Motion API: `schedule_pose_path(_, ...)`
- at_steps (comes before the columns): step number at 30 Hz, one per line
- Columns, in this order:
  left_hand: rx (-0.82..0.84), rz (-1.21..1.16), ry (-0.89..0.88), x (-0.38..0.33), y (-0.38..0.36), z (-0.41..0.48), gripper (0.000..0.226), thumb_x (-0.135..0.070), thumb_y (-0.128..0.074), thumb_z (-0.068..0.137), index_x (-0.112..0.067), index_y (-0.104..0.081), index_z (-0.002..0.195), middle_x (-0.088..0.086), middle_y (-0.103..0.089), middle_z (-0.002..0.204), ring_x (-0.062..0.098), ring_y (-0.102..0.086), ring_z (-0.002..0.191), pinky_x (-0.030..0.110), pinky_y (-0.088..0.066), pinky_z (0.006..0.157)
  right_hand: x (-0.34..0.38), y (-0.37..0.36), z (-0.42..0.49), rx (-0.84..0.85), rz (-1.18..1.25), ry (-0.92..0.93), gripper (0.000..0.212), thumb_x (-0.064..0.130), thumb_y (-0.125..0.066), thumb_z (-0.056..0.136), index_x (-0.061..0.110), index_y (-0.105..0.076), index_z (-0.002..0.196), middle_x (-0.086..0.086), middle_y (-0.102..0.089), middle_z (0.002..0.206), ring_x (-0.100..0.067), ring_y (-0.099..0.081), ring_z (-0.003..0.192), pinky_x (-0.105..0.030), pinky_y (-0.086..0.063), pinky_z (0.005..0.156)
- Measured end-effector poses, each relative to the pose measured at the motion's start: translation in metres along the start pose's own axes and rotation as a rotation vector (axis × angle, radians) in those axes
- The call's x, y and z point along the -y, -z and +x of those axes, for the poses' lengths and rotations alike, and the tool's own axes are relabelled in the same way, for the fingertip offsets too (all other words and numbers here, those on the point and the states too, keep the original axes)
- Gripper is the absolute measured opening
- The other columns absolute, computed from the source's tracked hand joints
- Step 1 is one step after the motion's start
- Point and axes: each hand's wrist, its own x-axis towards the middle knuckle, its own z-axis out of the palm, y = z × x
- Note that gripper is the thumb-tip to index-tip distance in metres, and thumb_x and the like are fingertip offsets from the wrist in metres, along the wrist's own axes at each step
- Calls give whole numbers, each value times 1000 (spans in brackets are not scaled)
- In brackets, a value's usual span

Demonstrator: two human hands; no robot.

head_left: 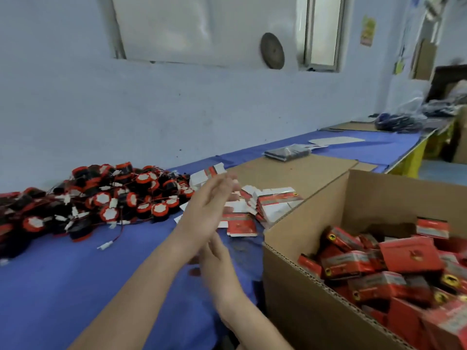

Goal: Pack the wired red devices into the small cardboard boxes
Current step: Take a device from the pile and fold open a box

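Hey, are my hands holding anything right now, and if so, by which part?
Nothing seems held: the left hand and the right hand both show straight, empty fingers, though both are blurred.

No text can be read anywhere. The small red boxes [409, 256] in the big carton [303, 299] at near right carry pale printed bands and round yellow emblems, all too blurred to make out. The same holds for the flattened boxes [275, 198] on the bench [75, 274], the white faces of the wired red devices [108, 198] at left, and the yellow and red poster [368, 31] on the far wall [177, 109].
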Motion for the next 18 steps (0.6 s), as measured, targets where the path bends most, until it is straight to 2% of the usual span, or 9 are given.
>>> schedule_pose_path(2, -112, 122, 72, 32, 49, -8, 19, -33, -47, 104, -35, -63, 114, -12, -73, 106, 3, -69, 96, 22, -54, 74, -5, -20, 13, 19, -42, 46, 27, 19, -46, 106, 6, -57, 127, -4, -61, 103, 0, -55, 75, -33, -48, 83)
schedule_pose_path(4, -179, 261, 137, 62, 99, -18, 18, -33, -47, 103, -40, -60, 113, -13, -70, 110, 0, -67, 97, 25, -53, 83, -15, -43, 34, 36, -83, 85, 27, 17, -45, 105, 11, -55, 130, -2, -61, 108, 4, -52, 76, -28, -48, 83)
schedule_pose_path(6, -228, 405, 202, 90, 145, -28, 16, -34, -47, 103, -44, -56, 113, -15, -66, 113, 1, -63, 103, 22, -49, 85, -21, -67, 54, 59, -153, 88, 25, 17, -42, 105, 19, -53, 128, -1, -60, 109, 4, -49, 67, -19, -46, 67)
schedule_pose_path(7, -258, 470, 226, 102, 166, -32, 16, -34, -48, 103, -46, -54, 112, -15, -65, 113, 1, -61, 104, 20, -46, 82, -24, -77, 65, 56, -212, 97, 25, 19, -40, 105, 25, -50, 127, -1, -58, 112, 1, -48, 65, -19, -43, 60)
schedule_pose_path(8, -288, 539, 244, 114, 186, -35, 18, -32, -49, 103, -47, -52, 111, -16, -64, 110, 0, -60, 103, 18, -44, 79, -28, -88, 77, 55, -295, 102, 25, 21, -39, 106, 28, -48, 128, 0, -54, 117, -5, -51, 71, -23, -44, 60)
schedule_pose_path(11, -342, 725, 274, 146, 232, -46, 20, -24, -50, 102, -41, -53, 114, -14, -63, 110, 4, -60, 96, 22, -44, 76, -48, -111, 110, 73, -653, 225, 34, 26, -39, 106, 27, -42, 140, 1, -43, 137, -20, -49, 109, -37, -48, 87)
schedule_pose_path(14, -351, 877, 329, 182, 261, -65, 25, -13, -50, 101, -20, -60, 123, -2, -64, 119, 14, -58, 107, 28, -44, 91, -65, -127, 140, 58, -963, 324, 41, 27, -39, 105, 25, -36, 146, -2, -40, 145, -23, -43, 120, -35, -43, 92)
schedule_pose_path(16, -330, 912, 333, 199, 268, -77, 25, -14, -52, 100, -32, -62, 115, -12, -67, 113, 5, -59, 105, 19, -45, 89, -74, -132, 156, 43, -1047, 328, 43, 28, -39, 104, 25, -35, 147, -3, -38, 147, -24, -41, 124, -35, -40, 95)
schedule_pose_path(18, -353, 846, 313, 203, 270, -80, 28, -18, -54, 99, -45, -58, 100, -25, -67, 98, -11, -59, 97, 4, -43, 77, -83, -133, 172, 14, -1133, 314, 45, 29, -39, 104, 26, -33, 149, -3, -34, 151, -24, -36, 134, -37, -34, 106)
